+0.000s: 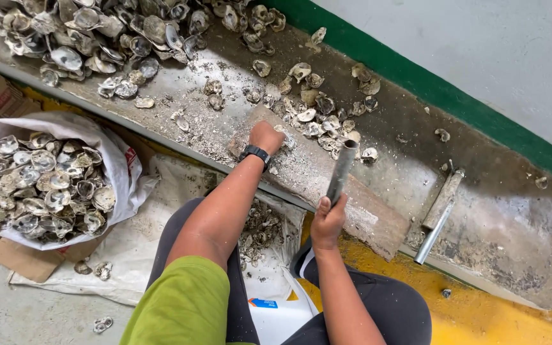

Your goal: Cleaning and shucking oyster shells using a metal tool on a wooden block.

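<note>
My left hand, with a black watch on its wrist, is closed on a small oyster shell pressed against a grimy wooden board lying on the metal bench. My right hand grips the lower end of a grey metal pipe, held upright and tilted, its top near the shell. A big heap of oyster shells covers the bench's far left, and more loose shells lie scattered just beyond the board.
A white sack full of opened shells stands at the left on cardboard. A second white bag with shell bits sits between my knees. A spare metal rod lies on the bench right of the board. A green-edged wall runs behind.
</note>
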